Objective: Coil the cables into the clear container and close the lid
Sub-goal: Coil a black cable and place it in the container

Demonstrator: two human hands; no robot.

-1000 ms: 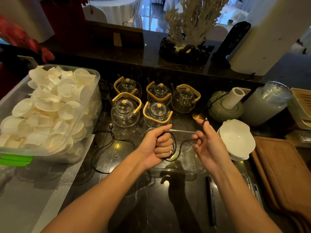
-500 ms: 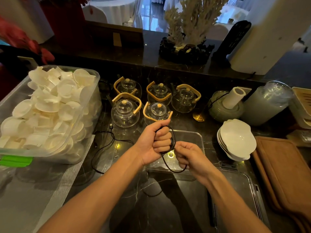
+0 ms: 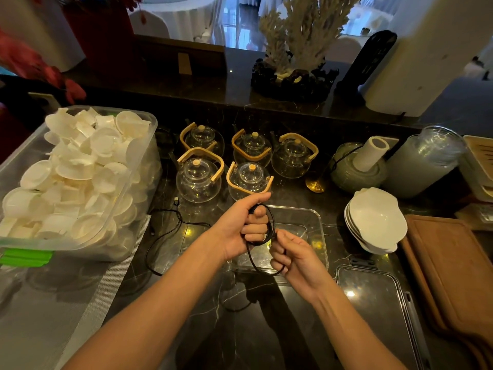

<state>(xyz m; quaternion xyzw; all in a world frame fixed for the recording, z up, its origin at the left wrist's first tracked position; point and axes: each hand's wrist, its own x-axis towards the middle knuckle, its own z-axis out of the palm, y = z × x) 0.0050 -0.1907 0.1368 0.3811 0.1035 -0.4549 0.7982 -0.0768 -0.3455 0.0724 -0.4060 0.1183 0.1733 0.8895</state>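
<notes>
Forearms come in from the bottom edge over the dark marble table (image 3: 186,329), so starting nearest: the clear plastic lid (image 3: 373,311) lies flat on the right, just beside a brown wooden board (image 3: 453,263). Above that the hands meet. Left hand (image 3: 240,228) has its grip curled tight round a few loops of thin black cable (image 3: 272,222), thumb on top. Right hand (image 3: 293,255) sits just below and to the right, grip pinching the loose run of that same cable, which hangs in a loop under both hands. Both are right over the clear rectangular container (image 3: 314,217), which sits open on the table; can't make out anything inside it.

A second black cable (image 3: 160,236) lies in a loose tangle on the table to the left, between the container and a big clear tub of white plastic cups (image 3: 80,182) with a green latch.

Further back, five glass teapots with bamboo handles (image 3: 198,177) stand in a cluster, a stack of white bowls (image 3: 376,220) sits to the right, and a pale coral ornament (image 3: 301,30) stands on the ledge behind.
</notes>
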